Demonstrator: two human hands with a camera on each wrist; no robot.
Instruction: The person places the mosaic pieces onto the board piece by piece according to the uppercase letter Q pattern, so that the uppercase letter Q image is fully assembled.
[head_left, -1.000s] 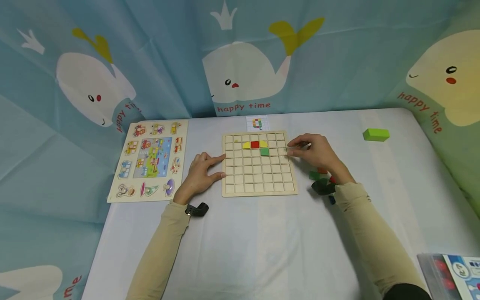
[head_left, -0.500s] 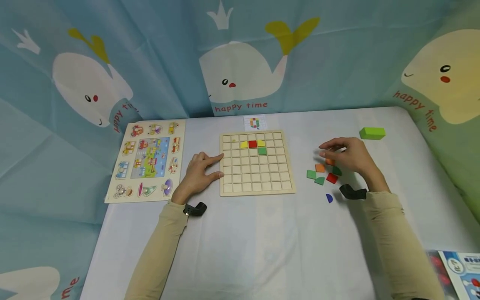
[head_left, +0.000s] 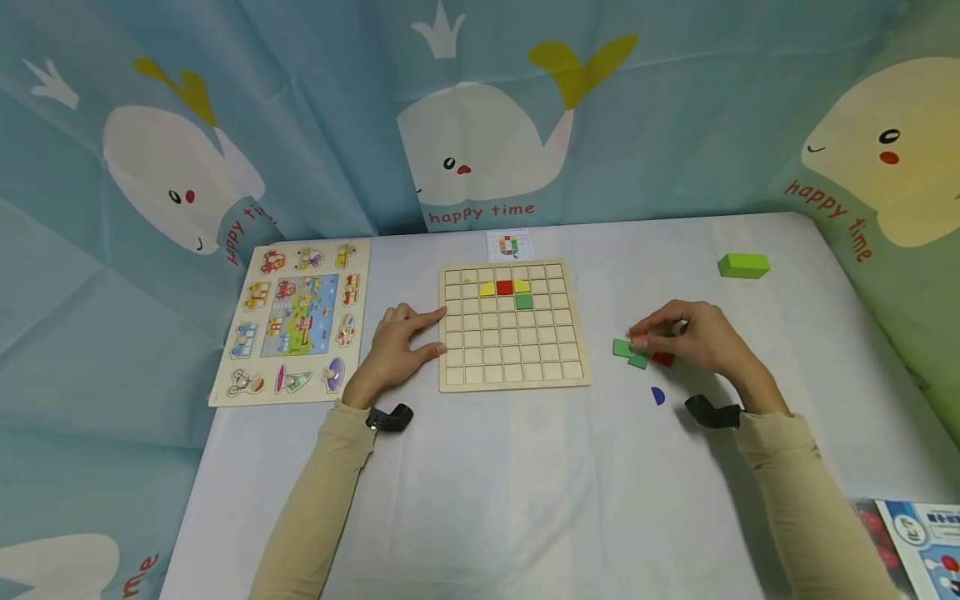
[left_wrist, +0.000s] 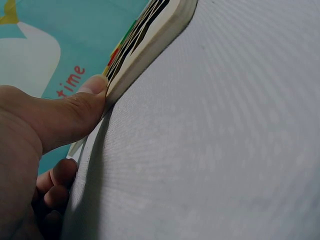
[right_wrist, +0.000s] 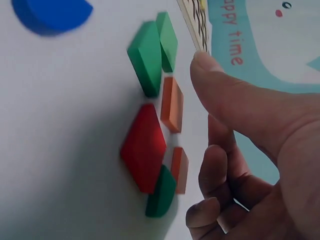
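Observation:
My left hand (head_left: 399,350) touches the left edge of the wooden grid board (head_left: 512,357) with thumb and a finger. On the board sit two yellow pieces (head_left: 487,289), a red square (head_left: 505,287) and a green square (head_left: 523,302). My right hand (head_left: 693,333) hovers above a cluster of loose pieces, thumb and fingers apart with nothing between them. In the right wrist view lie two orange squares (right_wrist: 172,105), a red square (right_wrist: 144,148), a dark green piece (right_wrist: 161,192) and two other green pieces (right_wrist: 146,57). A blue half-circle (head_left: 657,396) lies nearer the person.
A small pattern card (head_left: 509,245) lies behind the board. To the left is a picture puzzle board (head_left: 348,275). A light green block (head_left: 743,266) stands at the back right, and a box with a printed cover (head_left: 918,533) sits at the front right corner.
My right hand has left the board's right edge and moved right, then lowered toward the loose pieces. The left hand stays at the board's edge.

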